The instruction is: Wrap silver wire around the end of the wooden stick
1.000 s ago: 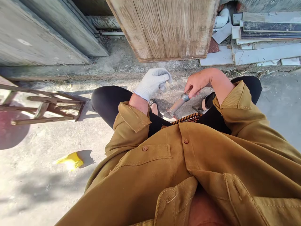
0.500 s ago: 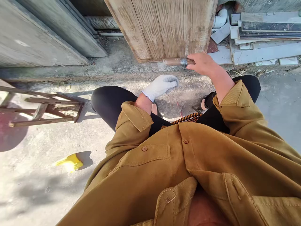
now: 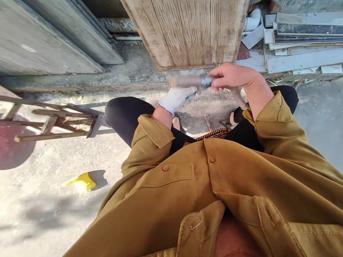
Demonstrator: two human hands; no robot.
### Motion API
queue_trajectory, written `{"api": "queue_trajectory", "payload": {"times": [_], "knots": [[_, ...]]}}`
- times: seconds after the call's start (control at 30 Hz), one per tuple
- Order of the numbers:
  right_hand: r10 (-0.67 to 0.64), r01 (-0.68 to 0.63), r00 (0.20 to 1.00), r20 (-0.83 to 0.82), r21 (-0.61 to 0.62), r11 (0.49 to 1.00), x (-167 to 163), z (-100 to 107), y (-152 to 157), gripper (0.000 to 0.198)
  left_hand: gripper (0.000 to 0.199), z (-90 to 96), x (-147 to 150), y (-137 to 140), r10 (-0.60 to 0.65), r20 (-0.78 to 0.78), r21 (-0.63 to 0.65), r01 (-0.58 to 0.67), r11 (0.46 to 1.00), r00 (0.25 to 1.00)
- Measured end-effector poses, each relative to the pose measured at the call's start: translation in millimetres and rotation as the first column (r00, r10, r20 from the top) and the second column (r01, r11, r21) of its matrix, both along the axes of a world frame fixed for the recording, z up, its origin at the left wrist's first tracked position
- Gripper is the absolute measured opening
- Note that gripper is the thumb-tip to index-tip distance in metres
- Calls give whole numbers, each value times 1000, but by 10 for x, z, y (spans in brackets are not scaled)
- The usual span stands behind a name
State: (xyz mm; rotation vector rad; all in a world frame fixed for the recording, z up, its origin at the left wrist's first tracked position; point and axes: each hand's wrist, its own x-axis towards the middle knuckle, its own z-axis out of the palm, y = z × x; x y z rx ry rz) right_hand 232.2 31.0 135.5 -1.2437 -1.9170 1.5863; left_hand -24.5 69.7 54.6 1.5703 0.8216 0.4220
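Note:
My right hand (image 3: 230, 76) is bare and wrapped round a wooden tool (image 3: 186, 81) with wire wound about its middle. The tool's pale far end points left and is smeared by motion, so its kind is unclear. A bent brown handle part shows below my right wrist. My left hand (image 3: 177, 98), in a white knit glove, is right under the tool's left part, its fingers curled and seeming to touch it. What those fingers hold, if anything, is hidden. Just beyond stands a worn wooden plank panel (image 3: 193, 35), its lower edge close to the tool.
A wooden stool (image 3: 56, 119) lies at the left beside a reddish round object (image 3: 14, 148). Something yellow (image 3: 83, 182) is on the concrete ground. Grey boards (image 3: 53, 39) lean at upper left; stacked white and dark strips (image 3: 305, 46) lie at upper right.
My right hand has drawn the tool away from the panel's lower edge, toward me and slightly left. The tool now lies over my gloved left hand's fingers, which were apart from it before.

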Motion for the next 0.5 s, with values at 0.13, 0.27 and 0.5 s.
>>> {"api": "queue_trajectory", "payload": {"times": [0.13, 0.27, 0.5], "knots": [[-390, 408, 905, -172, 82, 909, 160, -8, 137, 62, 21, 30, 54, -50, -9, 107, -133, 23, 991, 994], [-567, 510, 774, 282, 253, 822, 224, -221, 286, 42, 24, 92, 60, -124, -100, 136, -205, 127, 970, 986], [-67, -31, 558, 827, 101, 994, -3, -444, 243, 27, 27, 132, 5, -129, -60, 101, -186, 78, 979, 993]]}}
